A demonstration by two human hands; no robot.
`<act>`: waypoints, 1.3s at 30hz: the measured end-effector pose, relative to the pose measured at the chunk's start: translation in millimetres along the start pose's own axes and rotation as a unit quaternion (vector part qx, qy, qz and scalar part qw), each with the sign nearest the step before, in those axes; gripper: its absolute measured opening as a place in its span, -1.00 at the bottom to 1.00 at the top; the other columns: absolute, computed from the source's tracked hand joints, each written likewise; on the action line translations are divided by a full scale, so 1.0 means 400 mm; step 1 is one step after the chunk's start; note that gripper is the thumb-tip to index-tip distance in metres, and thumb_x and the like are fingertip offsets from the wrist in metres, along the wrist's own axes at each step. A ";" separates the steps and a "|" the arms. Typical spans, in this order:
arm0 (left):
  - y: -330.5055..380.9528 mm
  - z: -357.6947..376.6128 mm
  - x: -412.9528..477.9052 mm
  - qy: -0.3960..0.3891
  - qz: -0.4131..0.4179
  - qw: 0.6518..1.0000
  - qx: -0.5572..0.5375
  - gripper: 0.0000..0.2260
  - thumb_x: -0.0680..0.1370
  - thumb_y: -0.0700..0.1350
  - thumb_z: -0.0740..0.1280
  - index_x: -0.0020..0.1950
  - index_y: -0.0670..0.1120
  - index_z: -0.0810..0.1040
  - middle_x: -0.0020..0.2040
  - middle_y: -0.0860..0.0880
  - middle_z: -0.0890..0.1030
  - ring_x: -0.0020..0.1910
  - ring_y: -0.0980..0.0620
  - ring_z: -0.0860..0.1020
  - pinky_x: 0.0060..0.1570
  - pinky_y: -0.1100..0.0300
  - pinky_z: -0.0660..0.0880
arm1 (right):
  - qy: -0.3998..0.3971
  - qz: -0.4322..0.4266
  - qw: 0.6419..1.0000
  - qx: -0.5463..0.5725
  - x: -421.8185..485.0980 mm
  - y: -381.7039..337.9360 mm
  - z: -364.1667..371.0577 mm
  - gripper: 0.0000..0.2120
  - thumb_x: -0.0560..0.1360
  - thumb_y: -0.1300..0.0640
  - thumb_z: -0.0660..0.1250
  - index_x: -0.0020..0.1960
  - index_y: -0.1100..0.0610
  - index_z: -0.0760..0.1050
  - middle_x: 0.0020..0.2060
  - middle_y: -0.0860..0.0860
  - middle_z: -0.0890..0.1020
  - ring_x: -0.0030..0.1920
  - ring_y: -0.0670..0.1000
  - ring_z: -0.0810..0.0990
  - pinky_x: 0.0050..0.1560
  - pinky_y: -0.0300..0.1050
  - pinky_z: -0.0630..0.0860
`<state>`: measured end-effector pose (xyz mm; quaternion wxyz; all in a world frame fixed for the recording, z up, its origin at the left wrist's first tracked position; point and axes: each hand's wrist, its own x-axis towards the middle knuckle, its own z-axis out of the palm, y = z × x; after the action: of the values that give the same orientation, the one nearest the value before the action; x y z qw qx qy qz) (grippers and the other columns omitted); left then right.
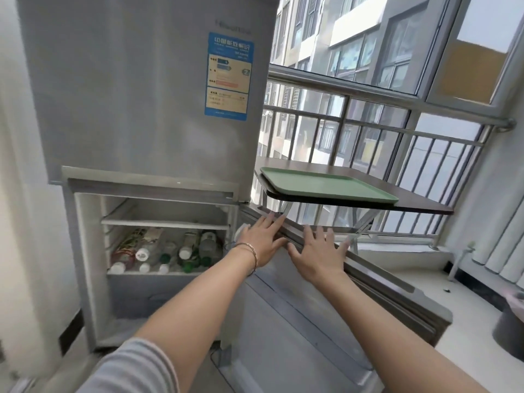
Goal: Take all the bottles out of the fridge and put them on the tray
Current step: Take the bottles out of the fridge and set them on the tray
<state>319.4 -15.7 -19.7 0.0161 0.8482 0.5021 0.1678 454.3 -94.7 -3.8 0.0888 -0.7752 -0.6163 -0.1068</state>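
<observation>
Green tray (326, 184) overhanging table (419, 204), left hand (262, 242), right hand (319, 258) on door (286, 313) edge

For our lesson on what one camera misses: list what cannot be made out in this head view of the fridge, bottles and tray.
All head view.
1. Bottles: piled and blurred, count unclear.
2. White object beside them: mostly behind the left hand.
3. Upper fridge door: shut, hiding what is inside.
4. Blue label: print too small and blurred.
5. Dark bin: cut off by the right edge.

matt green plastic tray (326, 184), brushed metal fridge (136, 89).
</observation>
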 end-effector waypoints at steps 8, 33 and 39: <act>-0.284 -0.060 -0.061 0.059 -0.141 0.988 0.007 -0.79 0.59 -0.07 0.12 0.13 -0.10 0.46 0.13 -0.11 0.59 0.11 -0.15 0.56 0.04 0.02 0.47 | 0.044 -0.162 0.957 0.238 0.041 -0.370 0.018 -0.75 0.55 0.19 0.13 0.20 0.17 0.43 0.15 0.13 0.58 0.16 0.18 0.53 0.13 0.03 0.45; -0.732 0.283 0.117 -0.155 -0.189 0.969 -0.026 -0.71 0.60 -0.06 0.20 0.27 -0.11 0.52 0.28 -0.16 0.54 0.21 -0.15 0.55 0.22 0.07 0.48 | -0.271 -0.042 0.953 0.129 0.366 -0.686 0.620 -0.42 0.54 0.24 0.25 0.50 0.07 0.16 0.39 0.28 0.29 0.38 0.25 0.37 0.37 0.09 0.38; -0.744 0.280 0.100 -0.130 -0.186 0.974 -0.030 -0.66 0.59 -0.09 0.22 0.37 -0.05 0.43 0.36 -0.09 0.47 0.29 -0.11 0.50 0.28 0.07 0.44 | -0.177 -0.081 0.977 0.087 0.335 -0.690 0.622 -0.52 0.59 0.36 0.10 0.47 0.07 0.22 0.29 0.28 0.37 0.24 0.26 0.46 0.12 0.09 0.49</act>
<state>119.0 181.9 -172.8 0.1370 0.7539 0.6392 0.0653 228.7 160.0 -204.6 0.0360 -0.7184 -0.6902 0.0794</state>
